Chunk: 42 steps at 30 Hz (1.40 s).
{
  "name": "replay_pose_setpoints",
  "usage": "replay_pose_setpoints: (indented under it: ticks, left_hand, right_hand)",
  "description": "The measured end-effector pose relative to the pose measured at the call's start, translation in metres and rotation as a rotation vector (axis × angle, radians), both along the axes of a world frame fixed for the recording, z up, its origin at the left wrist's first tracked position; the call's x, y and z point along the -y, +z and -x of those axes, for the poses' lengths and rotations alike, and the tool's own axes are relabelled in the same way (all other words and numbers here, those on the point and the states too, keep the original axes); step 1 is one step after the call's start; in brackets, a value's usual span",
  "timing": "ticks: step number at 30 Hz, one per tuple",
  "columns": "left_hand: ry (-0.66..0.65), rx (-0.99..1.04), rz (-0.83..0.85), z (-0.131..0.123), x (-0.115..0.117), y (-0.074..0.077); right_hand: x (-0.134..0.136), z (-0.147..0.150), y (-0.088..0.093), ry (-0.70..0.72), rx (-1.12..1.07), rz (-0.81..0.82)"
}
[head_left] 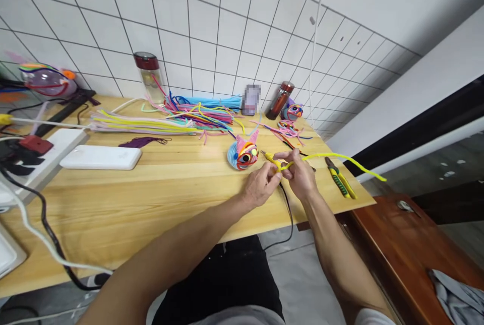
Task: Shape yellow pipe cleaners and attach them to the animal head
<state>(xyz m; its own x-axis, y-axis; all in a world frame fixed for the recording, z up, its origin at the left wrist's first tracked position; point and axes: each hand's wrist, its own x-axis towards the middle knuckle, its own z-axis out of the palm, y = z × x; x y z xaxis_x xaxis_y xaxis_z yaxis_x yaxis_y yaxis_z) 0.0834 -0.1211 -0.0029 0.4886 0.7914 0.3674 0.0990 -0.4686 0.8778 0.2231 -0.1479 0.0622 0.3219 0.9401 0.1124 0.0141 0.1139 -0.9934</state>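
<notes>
A fuzzy yellow pipe cleaner [342, 156] runs between my two hands, its long free end stretching out to the right past the table edge. My left hand [260, 185] pinches it near one end, thumb against fingers. Close beside, my right hand [301, 178] has its fingers closed on the same strand. Just behind my fingers lies a yellow-handled tool [269, 156] with a thin pointed tip, partly hidden by the hands. To the left of it sits a round blue craft figure [242, 152] with pink pointed ears and a large eye.
Yellow-green pliers [340, 178] lie at the right. Bundled pipe cleaners [151, 124] spread along the back, near a glass bottle [148, 75], a phone [251, 101] and a red-brown flask [280, 100]. A white power bank [101, 157] and power strip [56, 156] lie left. A black cord [290, 209] hangs over the front edge.
</notes>
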Motion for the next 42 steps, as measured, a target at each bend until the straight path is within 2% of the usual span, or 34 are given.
replay_pose_setpoints:
  ticks: [4,9,13,17,24,31,37,42]
  left_hand:
    - [0.018,-0.104,-0.091,-0.003,0.002,-0.004]
    - [-0.031,-0.159,-0.178,-0.007,0.002,-0.005]
    - [-0.017,-0.221,-0.156,-0.009,0.003,-0.006]
    - [-0.015,-0.242,-0.129,-0.008,0.003,-0.006]
    - [-0.165,-0.110,-0.027,-0.008,0.002,-0.006]
    - [-0.127,-0.086,0.052,-0.012,0.000,-0.010]
    - [-0.089,-0.137,-0.044,-0.011,0.000,-0.012]
    - [-0.097,-0.116,-0.164,-0.013,-0.004,-0.017]
  right_hand:
    - [0.020,0.007,-0.011,-0.002,0.092,0.049]
    - [0.029,0.001,-0.018,0.046,0.174,0.057]
    - [0.035,-0.015,-0.024,0.035,0.219,0.004]
    - [0.040,-0.027,-0.035,-0.113,0.347,-0.063]
    - [0.047,-0.029,-0.045,-0.119,0.406,-0.113]
    - [0.050,-0.047,-0.052,-0.162,0.333,-0.098]
    - [0.046,-0.040,-0.064,-0.278,0.196,-0.099]
    - [0.044,-0.036,-0.071,-0.321,0.150,-0.086]
